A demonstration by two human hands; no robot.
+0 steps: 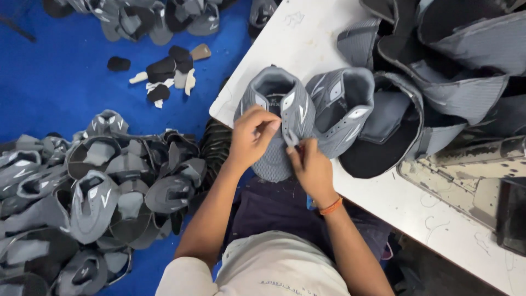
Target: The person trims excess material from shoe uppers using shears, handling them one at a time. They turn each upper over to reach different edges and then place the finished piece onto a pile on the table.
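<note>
A grey mesh shoe upper (276,101) with white side marks lies at the near corner of the white table (307,38). My left hand (251,137) grips its left side over the lace area. My right hand (309,164), with an orange band at the wrist, pinches something small and pale at the upper's lace opening; what it is cannot be made out. A second grey upper (342,107) lies right beside the first, touching it.
A stack of grey and black uppers (438,71) fills the table's right side. A worn machine part (471,170) sits at the right edge. On the blue floor (49,71) lie a large heap of grey uppers (93,192), more uppers (153,19) farther off, and loose black and tan pieces (170,71).
</note>
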